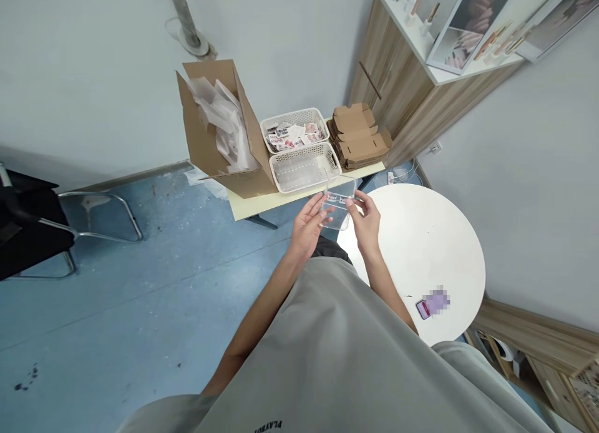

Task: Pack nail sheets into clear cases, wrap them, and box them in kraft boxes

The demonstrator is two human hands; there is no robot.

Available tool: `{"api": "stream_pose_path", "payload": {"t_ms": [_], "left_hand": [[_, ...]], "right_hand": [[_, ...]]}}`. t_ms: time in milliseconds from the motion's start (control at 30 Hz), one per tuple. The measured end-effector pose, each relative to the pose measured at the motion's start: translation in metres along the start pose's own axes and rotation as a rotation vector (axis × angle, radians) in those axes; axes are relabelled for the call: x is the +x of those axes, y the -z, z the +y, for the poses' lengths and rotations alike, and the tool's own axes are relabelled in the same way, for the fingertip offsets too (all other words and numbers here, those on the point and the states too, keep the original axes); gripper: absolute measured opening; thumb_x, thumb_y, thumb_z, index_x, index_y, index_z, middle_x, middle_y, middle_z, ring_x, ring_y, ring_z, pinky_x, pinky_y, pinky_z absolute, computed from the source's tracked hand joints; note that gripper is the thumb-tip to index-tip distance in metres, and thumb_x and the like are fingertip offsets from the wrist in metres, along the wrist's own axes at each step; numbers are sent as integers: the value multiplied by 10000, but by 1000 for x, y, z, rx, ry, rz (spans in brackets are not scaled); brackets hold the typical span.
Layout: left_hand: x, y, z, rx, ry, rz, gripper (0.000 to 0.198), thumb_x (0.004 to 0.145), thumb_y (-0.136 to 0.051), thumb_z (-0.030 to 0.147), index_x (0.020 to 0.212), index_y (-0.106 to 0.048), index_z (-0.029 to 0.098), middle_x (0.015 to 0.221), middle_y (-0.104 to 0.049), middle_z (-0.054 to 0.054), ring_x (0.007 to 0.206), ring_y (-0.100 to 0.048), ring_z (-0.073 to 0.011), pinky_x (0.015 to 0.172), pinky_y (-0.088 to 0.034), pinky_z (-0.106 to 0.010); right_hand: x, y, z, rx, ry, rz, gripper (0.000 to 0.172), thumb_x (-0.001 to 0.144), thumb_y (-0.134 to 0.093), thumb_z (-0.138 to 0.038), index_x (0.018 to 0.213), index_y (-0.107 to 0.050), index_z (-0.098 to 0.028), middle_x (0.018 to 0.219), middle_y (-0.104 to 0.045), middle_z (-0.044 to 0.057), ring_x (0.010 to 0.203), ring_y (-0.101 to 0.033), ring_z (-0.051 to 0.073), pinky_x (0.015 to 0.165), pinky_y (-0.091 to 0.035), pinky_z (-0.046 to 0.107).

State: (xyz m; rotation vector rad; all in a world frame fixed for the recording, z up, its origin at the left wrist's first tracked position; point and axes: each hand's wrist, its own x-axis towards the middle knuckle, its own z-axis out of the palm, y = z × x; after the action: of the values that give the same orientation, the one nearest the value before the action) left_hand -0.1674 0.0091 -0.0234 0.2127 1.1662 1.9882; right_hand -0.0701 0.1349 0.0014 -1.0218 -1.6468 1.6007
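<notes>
Between my two hands, at chest height, is a clear plastic case (337, 217), hinged across the middle with its lid swung up. My left hand (306, 226) grips its left side, thumb and fingers at the edge. The right side is pinched by my right hand (366, 221), thumb toward me. Just beyond the case stands a white basket (277, 178) with clear plastic pieces lying in it. Behind that, another white basket (264, 126) holds many small printed packets. What is inside the case, if anything, is too fine to make out.
On the pale yellow table (241, 209) stand a cardboard box (253, 184) with white wrapping sheets and a stack of folded brown cartons (360, 149). A round white table (421, 233) with a phone (423, 309) is at right. A black chair (28, 233) stands left; a wooden cabinet (397, 77) behind.
</notes>
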Motion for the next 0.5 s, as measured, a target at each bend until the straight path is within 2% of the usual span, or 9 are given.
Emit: {"api": "stream_pose_path", "payload": {"t_ms": [100,167,233,333,400,500], "left_hand": [[0,1,-1,45,-30,15,680,911,-885,402,1543,-652,308,1730,-537,-117,1369,-711,-303,1115,-585,-436],[-1,0,-3,85,-66,30,732,917,-887,456,1582,-611,326,1721,-548,-118,1389,-700,-312,1128,-575,-440],[-2,-2,-4,147,-130,41,786,924,-882,513,1622,-564,337,1691,-582,-122,1409,-686,-320,1154,-556,-454],[-7,-7,-3,276,-233,24,777,970,-833,536,1657,-526,340,1637,-637,-118,1475,-633,-324,1214,-502,-475],[-10,-10,-2,359,-257,2,718,995,-809,504,1645,-552,341,1611,-661,-106,1516,-587,-326,1241,-469,-481],[-12,-13,0,471,-252,3,662,958,-847,455,1575,-641,329,1533,-717,-103,1472,-588,-342,1248,-446,-505]], "right_hand": [[-7,-1,-10,-122,159,58,495,966,-745,-596,1337,-721,-269,1503,-667,135,1388,-634,286,1065,-605,434],[-11,-2,-17,-198,217,44,426,1015,-691,-574,1326,-737,-288,1523,-658,128,1376,-642,279,1068,-603,437],[-14,-3,-21,-220,193,-16,431,1024,-676,-590,1324,-752,-289,1493,-694,126,1257,-703,268,1010,-629,426],[-15,-9,-18,-148,89,-118,535,973,-732,-641,1347,-752,-259,1426,-754,136,1130,-759,263,948,-658,415],[-14,-14,-13,-88,42,-135,578,932,-774,-660,1332,-758,-243,1399,-775,136,1131,-774,269,949,-667,412],[-11,-19,-4,-26,7,-120,561,907,-795,-673,1264,-782,-241,1335,-806,121,1118,-790,270,934,-676,406]]}}
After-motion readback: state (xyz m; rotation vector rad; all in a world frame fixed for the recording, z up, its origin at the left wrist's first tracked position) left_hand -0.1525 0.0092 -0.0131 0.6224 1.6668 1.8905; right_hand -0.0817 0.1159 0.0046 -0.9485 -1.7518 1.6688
